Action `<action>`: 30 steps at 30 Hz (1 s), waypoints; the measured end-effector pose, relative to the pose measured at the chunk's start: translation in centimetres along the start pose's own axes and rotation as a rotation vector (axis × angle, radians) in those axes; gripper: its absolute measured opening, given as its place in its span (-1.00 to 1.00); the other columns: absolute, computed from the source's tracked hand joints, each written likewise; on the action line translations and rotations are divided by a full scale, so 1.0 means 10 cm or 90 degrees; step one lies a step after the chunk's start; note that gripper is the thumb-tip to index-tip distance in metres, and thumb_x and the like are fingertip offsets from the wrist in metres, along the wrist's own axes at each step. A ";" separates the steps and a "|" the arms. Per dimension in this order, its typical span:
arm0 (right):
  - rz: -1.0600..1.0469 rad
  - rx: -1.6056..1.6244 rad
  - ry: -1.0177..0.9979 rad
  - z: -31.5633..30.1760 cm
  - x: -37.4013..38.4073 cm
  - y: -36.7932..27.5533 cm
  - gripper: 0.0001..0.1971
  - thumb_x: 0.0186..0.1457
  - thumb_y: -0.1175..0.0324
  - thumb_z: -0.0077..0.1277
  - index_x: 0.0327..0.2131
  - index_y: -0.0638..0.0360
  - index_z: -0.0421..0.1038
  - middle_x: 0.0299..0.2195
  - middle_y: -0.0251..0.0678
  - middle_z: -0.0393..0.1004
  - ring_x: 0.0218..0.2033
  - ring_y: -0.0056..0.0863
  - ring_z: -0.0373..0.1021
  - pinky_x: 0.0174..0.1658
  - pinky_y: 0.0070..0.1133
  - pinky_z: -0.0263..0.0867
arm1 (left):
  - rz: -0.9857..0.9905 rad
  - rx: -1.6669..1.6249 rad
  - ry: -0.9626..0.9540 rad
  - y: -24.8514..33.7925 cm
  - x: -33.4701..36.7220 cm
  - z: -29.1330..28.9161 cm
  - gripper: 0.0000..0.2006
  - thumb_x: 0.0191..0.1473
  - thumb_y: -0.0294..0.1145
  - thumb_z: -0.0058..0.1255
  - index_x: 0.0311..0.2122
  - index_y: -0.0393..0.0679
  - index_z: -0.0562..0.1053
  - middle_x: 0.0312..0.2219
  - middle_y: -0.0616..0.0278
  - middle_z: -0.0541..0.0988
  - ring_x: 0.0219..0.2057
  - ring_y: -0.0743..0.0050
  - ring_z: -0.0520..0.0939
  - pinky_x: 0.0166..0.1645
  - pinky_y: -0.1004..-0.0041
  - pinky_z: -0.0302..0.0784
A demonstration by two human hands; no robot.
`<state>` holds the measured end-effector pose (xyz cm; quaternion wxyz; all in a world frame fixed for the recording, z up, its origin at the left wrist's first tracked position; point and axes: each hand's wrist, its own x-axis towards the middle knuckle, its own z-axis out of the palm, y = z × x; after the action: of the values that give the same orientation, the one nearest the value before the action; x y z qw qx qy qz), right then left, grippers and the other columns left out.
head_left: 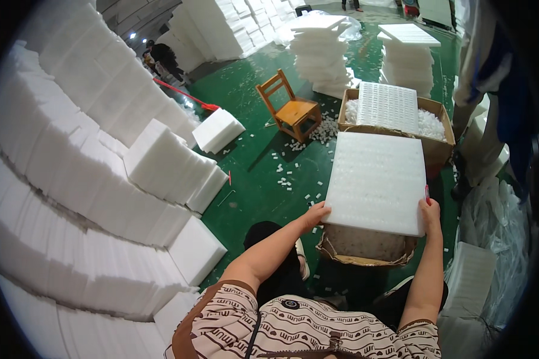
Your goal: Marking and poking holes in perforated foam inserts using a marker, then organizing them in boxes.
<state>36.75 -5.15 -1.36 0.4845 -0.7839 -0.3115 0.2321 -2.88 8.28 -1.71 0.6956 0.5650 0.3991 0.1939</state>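
Observation:
A square white foam sheet (375, 182) with rows of faint marks is held level in front of me, over an open cardboard box (365, 261). My left hand (315, 217) grips its near left edge, thumb on top. At the right edge, my right hand (429, 216) is closed on the sheet, and a thin red tool (427, 194) sticks up from the same hand; its kind is unclear. Past the sheet, a second cardboard box (436, 146) holds loose white foam pieces, with a foam sheet full of holes (389, 107) lying on top.
Tall stacks of white foam sheets (84, 197) line my left. A wooden chair (296, 110) stands ahead, with small foam plugs (323, 130) scattered around it. More foam stacks (408, 63) rise behind. Clear plastic wrap (491, 209) and a person in blue (503, 90) are at right.

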 end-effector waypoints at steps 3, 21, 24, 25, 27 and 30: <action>0.026 -0.012 -0.016 0.01 -0.02 0.09 -0.64 -0.07 0.28 -0.08 -0.28 0.42 0.43 -0.48 -0.25 0.44 -0.52 -0.50 0.28 -0.40 -0.60 0.26 | -0.050 -0.054 -0.016 0.14 -0.10 0.09 -0.52 -0.05 -0.22 -0.18 0.01 -0.20 0.35 -0.13 0.14 0.46 -0.19 0.37 0.42 -0.08 0.41 0.29; 0.053 0.003 0.012 0.02 0.02 0.09 -0.61 -0.08 0.20 -0.07 -0.31 0.37 0.46 -0.50 -0.21 0.47 -0.52 -0.42 0.31 -0.39 -0.57 0.28 | -0.090 0.038 0.094 -0.26 0.01 -0.04 -0.52 0.10 0.01 -0.21 0.01 -0.11 0.39 -0.16 0.25 0.49 -0.29 0.42 0.45 -0.18 0.42 0.35; 0.062 0.005 0.016 0.01 0.03 0.14 -0.61 -0.08 0.20 -0.08 -0.31 0.37 0.46 -0.50 -0.22 0.47 -0.53 -0.43 0.30 -0.40 -0.57 0.27 | 0.001 0.081 0.088 -0.37 0.03 -0.01 -0.58 0.14 -0.05 -0.22 -0.02 -0.10 0.42 -0.23 0.28 0.50 -0.33 0.50 0.45 -0.24 0.48 0.37; 0.053 0.010 0.016 0.00 0.02 0.15 -0.62 -0.09 0.19 -0.07 -0.33 0.37 0.46 -0.52 -0.22 0.46 -0.53 -0.43 0.30 -0.41 -0.57 0.27 | -0.003 0.097 0.077 -0.41 0.04 -0.02 -0.59 0.14 -0.08 -0.21 -0.03 -0.10 0.42 -0.24 0.29 0.50 -0.34 0.52 0.44 -0.26 0.51 0.37; 0.028 0.023 0.023 -0.04 0.00 0.14 -0.63 -0.10 0.19 -0.07 -0.36 0.36 0.46 -0.54 -0.23 0.45 -0.55 -0.43 0.29 -0.43 -0.56 0.26 | -0.003 0.133 0.053 -0.47 0.09 -0.06 -0.62 0.12 -0.12 -0.17 -0.04 -0.11 0.43 -0.27 0.31 0.49 -0.37 0.56 0.43 -0.31 0.55 0.35; 0.004 -0.046 -0.025 0.01 0.03 0.08 -0.66 -0.13 0.19 -0.06 -0.45 0.36 0.44 -0.59 -0.24 0.41 -0.59 -0.41 0.27 -0.47 -0.52 0.25 | -0.055 0.240 -0.020 -0.53 0.18 -0.36 -0.65 0.04 -0.20 -0.03 -0.12 -0.18 0.46 -0.43 0.36 0.49 -0.46 0.59 0.41 -0.37 0.63 0.33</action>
<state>37.11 -5.16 -2.12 0.4487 -0.7974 -0.3264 0.2372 -5.56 10.35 -7.41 0.5911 0.6706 0.4416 0.0765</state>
